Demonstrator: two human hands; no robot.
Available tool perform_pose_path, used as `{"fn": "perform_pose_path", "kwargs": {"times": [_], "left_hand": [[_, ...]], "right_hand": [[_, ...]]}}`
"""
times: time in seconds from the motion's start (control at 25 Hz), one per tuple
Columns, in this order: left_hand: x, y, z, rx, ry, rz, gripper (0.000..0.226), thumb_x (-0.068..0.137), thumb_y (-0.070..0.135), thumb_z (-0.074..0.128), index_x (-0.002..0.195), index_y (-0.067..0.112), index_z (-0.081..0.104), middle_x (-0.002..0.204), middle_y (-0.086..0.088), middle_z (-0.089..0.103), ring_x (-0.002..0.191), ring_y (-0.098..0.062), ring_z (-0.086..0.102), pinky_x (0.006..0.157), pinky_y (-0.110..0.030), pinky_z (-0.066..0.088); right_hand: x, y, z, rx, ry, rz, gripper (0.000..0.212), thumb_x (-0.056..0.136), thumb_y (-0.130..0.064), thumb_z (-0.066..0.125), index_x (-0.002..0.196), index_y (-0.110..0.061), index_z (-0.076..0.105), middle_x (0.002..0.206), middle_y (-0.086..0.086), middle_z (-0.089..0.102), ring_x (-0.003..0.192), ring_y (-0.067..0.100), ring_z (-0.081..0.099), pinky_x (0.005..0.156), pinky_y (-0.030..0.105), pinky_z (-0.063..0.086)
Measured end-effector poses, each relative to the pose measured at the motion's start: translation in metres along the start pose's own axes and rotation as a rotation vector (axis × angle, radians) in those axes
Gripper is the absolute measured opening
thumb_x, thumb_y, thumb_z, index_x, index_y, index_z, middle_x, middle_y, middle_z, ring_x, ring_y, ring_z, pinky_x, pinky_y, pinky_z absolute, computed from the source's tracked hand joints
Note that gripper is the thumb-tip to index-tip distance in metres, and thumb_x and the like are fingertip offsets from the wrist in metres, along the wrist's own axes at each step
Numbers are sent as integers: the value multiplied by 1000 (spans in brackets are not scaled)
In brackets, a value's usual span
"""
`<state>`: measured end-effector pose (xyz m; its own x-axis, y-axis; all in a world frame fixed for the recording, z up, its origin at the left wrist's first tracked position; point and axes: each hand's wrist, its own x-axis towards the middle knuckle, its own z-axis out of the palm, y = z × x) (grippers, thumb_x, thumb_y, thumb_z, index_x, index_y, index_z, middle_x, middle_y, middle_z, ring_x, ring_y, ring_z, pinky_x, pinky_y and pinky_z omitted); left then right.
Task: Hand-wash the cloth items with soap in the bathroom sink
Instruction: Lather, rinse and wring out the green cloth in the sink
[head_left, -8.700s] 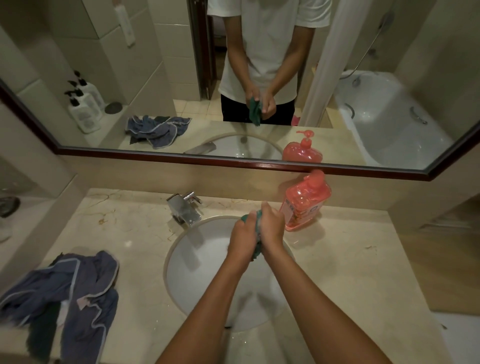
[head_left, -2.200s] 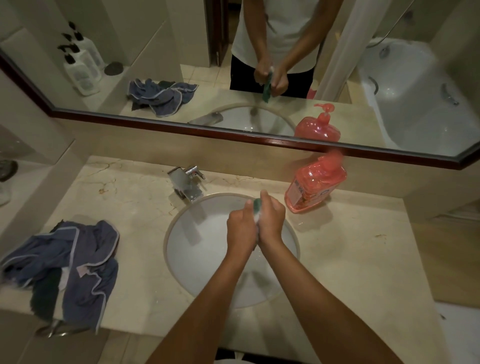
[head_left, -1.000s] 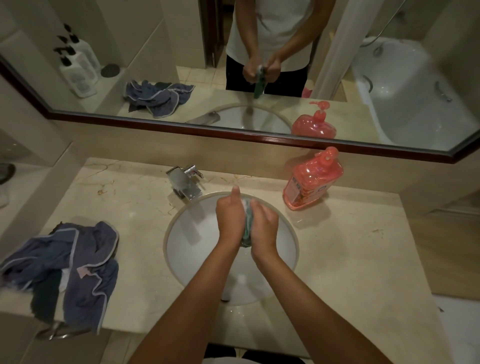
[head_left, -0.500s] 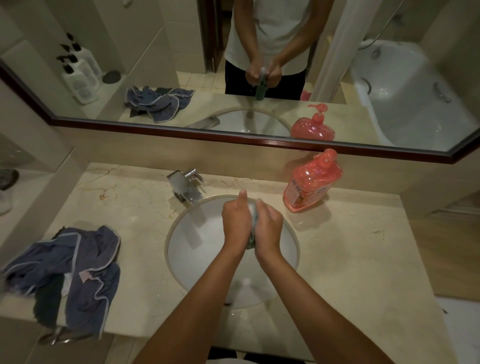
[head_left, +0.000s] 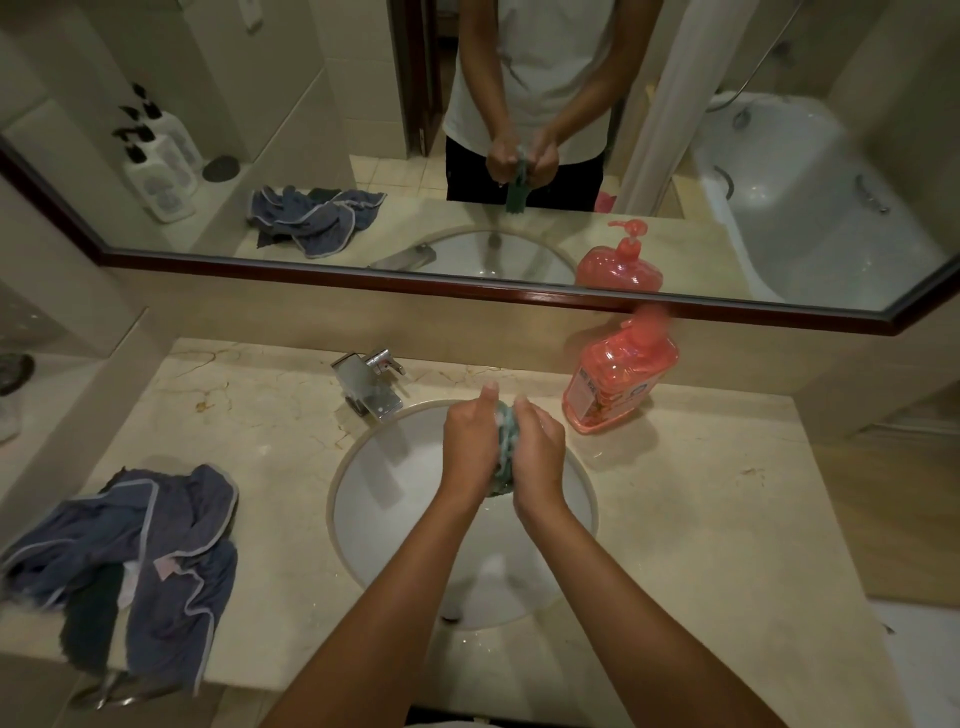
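From the head cam, you've got the green cloth (head_left: 506, 451) squeezed between your left hand (head_left: 467, 447) and right hand (head_left: 537, 451), fingers of both curled tight on it, right above the sink (head_left: 363, 499). The bunched cloth runs lengthwise away from you between the palms, so I'd guess the next rub slides along that line. Neither hand's nearer; the blue cloths (head_left: 156, 561) wait far left, soap bottle (head_left: 618, 384) just right.

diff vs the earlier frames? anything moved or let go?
Nothing let go. Left hand and right hand still squeeze the green cloth over the sink, only shifting against each other as they rub. Blue clothes, soap bottle and tap stayed put.
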<state>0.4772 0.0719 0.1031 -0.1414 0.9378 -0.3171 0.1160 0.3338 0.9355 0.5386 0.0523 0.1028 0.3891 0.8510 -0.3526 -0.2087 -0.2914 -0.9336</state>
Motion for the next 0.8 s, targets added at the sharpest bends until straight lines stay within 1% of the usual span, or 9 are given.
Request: {"fn": "perform_pose_path", "kwargs": {"times": [0.12,0.16,0.24,0.32,0.44,0.52,0.64,0.72,0.8], "left_hand": [[-14,3,1,56,-252,-4,49,107,40,43,78,10,68,74,-9,70,71,-20,71,71,-31,55],[-16,3,2,60,-258,-2,49,107,41,42,79,12,69,76,-8,71,74,-21,71,73,-32,55],[-13,4,1,3,-145,-10,49,108,40,41,78,13,69,73,-8,70,71,-20,71,71,-30,55],[-2,7,-4,-67,-54,-27,47,108,38,41,78,11,66,71,-8,67,68,-20,69,70,-31,55],[5,11,-12,-111,-145,-39,42,109,34,39,85,12,65,79,-9,69,79,-22,69,79,-38,56],[4,12,-15,-76,-194,-53,45,110,36,36,85,14,66,78,-5,70,76,-17,70,71,-31,55],[2,12,-19,30,-136,-24,50,109,42,32,79,13,58,65,-1,59,56,-10,58,48,-20,43],[1,10,-21,-9,-85,-44,47,109,42,33,80,12,56,65,-2,54,52,-11,52,43,-22,39],[-2,4,-20,-11,-96,-103,48,110,41,31,84,12,59,73,-5,61,63,-18,56,48,-25,40]], "right_hand": [[21,-8,-12,28,35,-26,36,105,-24,47,70,-18,50,59,-6,51,59,10,52,60,27,44],[24,-10,-15,15,17,-40,35,104,-22,47,70,-18,51,60,-6,51,60,10,51,60,27,44],[22,-10,-15,-38,-58,-42,31,103,-17,47,74,-15,59,65,-5,59,64,11,57,61,25,47],[14,-4,-13,-25,-160,-12,26,103,-13,47,91,-15,70,86,-3,73,82,14,69,73,25,55],[13,3,-16,104,-295,68,31,104,-13,45,125,-19,67,121,2,71,111,17,68,97,33,54],[18,-1,-19,52,-312,86,27,104,-21,49,123,-18,68,117,5,72,110,20,69,95,38,56],[24,-5,-25,-192,-234,1,12,98,-23,61,102,-16,70,102,14,72,98,31,71,86,46,59],[28,-6,-29,-152,-207,-18,12,97,-21,63,102,-12,68,100,17,72,97,34,71,85,48,59],[30,-12,-31,-4,-189,5,18,99,-22,61,111,-8,66,106,19,71,100,33,70,87,47,59]]}}
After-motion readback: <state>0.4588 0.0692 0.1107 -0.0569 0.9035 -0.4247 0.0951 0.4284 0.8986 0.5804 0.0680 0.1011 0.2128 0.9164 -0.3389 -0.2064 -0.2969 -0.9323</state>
